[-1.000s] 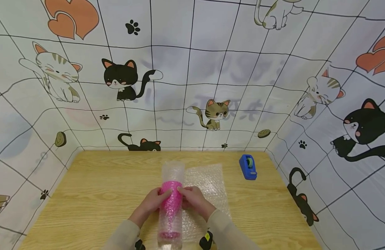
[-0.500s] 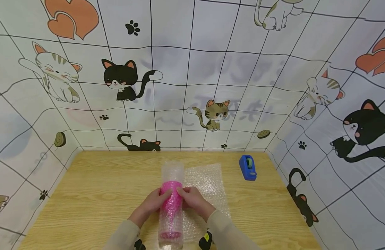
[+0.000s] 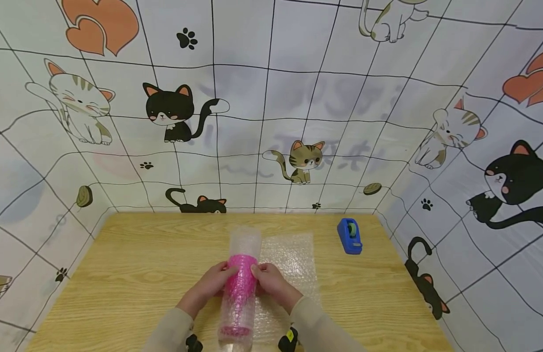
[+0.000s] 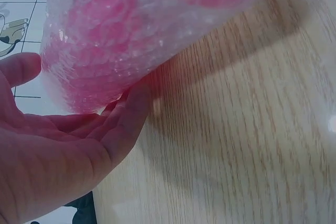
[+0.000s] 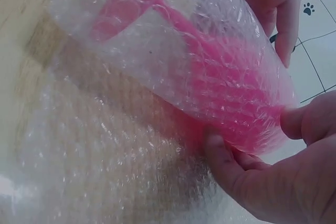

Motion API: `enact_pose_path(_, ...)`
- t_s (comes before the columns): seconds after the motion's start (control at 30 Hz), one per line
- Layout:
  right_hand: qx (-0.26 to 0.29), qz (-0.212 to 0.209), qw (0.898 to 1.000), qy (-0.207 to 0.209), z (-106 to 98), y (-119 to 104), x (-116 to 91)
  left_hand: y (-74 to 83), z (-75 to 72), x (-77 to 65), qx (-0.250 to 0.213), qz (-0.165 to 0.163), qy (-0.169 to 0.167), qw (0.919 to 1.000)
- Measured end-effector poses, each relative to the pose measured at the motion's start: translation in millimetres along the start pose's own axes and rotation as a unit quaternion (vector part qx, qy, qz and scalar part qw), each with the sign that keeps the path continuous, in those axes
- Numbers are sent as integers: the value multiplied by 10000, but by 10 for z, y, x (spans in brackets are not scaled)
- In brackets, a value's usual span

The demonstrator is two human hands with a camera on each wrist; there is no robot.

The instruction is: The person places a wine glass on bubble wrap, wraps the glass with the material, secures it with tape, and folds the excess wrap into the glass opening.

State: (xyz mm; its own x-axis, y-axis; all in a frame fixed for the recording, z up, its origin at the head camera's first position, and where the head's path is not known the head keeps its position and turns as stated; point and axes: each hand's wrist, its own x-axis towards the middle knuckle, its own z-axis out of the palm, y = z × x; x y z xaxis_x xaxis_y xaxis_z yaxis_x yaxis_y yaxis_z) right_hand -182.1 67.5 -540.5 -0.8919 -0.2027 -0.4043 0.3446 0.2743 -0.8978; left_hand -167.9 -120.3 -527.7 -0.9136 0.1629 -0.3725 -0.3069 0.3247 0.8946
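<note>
One bubble-wrapped pink item (image 3: 241, 288) | between left grip (image 3: 209, 284) and right grip (image 3: 276, 284)

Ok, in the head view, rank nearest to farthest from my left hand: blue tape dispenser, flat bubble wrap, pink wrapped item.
1. Pink wrapped item, held between left hand and right hand.
2. Flat bubble wrap, to that item's right.
3. Blue tape dispenser, farther right and farther back.

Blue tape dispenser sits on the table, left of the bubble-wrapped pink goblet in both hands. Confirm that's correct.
Wrong side: the head view shows the blue tape dispenser on the table, right of the bubble-wrapped pink goblet held by the left hand and right hand.
</note>
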Motion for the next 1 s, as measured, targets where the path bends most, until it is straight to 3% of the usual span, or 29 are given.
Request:
enact_pose_path(0.47, 67, 14, 9999, -126, 62, 48, 37, -28, -64, 2, 137, -22, 121, 9998)
enact_pose_path(0.8, 334, -126, 9988, -334, 52, 45, 20, -11, -15, -1, 121, 149, 247, 9995)
enact_pose_path(1.0, 340, 21, 9974, -632, 0, 45, 46, -30, 17, 11, 202, 227, 358, 9989)
